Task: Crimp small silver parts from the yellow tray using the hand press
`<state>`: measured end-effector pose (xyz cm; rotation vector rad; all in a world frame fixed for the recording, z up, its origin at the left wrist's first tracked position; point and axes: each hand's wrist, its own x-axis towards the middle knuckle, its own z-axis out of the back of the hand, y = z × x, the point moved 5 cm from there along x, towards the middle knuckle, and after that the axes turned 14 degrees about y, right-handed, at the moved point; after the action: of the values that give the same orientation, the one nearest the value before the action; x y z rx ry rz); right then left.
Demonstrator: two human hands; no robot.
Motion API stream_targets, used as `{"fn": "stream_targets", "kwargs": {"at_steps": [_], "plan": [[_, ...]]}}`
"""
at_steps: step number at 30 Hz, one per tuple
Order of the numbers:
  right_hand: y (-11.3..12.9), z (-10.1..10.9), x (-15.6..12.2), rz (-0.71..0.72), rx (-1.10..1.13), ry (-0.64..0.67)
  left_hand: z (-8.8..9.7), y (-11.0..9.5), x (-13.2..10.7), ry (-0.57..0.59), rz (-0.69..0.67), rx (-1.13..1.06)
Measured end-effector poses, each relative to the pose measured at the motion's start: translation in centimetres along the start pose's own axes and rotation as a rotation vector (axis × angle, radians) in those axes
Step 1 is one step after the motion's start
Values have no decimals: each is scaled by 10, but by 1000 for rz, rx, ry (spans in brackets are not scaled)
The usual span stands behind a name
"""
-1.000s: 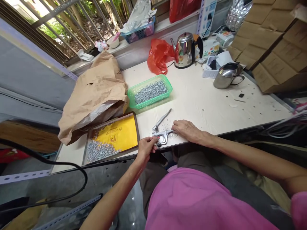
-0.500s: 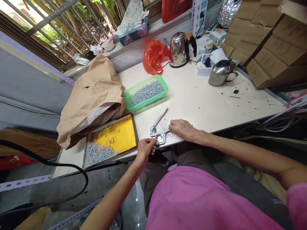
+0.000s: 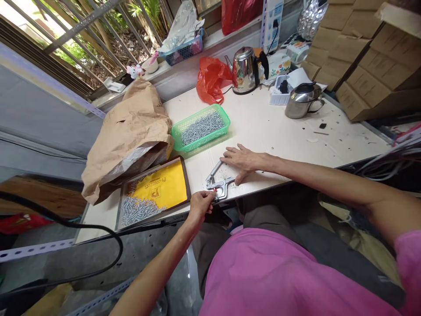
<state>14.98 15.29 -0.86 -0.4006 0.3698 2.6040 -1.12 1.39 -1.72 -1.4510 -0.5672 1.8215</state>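
Metal pliers (image 3: 222,187) with a spring and a C-shaped jaw lie near the table's front edge, their two handles spread apart. My left hand (image 3: 201,204) is closed in a pinch at the jaw, beside a small red part; what its fingertips hold is too small to make out. Over the handles, my right hand (image 3: 241,161) has its fingers spread, the fingertips at the end of the upper handle and the thumb close to the lower one. Left of the pliers, a shallow tray (image 3: 188,182) holds small silvery metal pieces (image 3: 140,211) and a yellow bag (image 3: 167,186).
Behind the pliers stands a green basket (image 3: 226,127) filled with similar metal pieces. A crumpled brown paper bag (image 3: 125,127) leans on the left. Farther back are a red plastic bag (image 3: 210,81), a kettle (image 3: 243,72), a steel pot (image 3: 299,105) and cardboard (image 3: 371,66).
My right hand has moved from the lower handle up and away from me, spreading its fingers toward the upper handle. My left hand stays pinched at the jaw.
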Motion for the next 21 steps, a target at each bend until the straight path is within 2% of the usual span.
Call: {"fn": "stream_targets", "kwargs": {"at_steps": [7, 10, 13, 15, 16, 19, 21], "plan": [[7, 7, -4, -35, -11, 11, 2, 5, 3, 13, -1, 4], [11, 10, -11, -41, -14, 9, 4, 6, -1, -1, -24, 120], [14, 11, -15, -40, -23, -11, 4, -12, -10, -149, -241, 452], [16, 9, -16, -41, -32, -24, -4, -30, -13, -238, -443, 711], [16, 9, -16, -44, -34, -27, -11, -38, -11, -247, -530, 825], [16, 7, -17, -68, -31, -19, -32, -58, 6, -159, -720, 1078], [15, 7, -20, -86, -16, 8, -41, -67, 21, -70, -760, 1184]]}}
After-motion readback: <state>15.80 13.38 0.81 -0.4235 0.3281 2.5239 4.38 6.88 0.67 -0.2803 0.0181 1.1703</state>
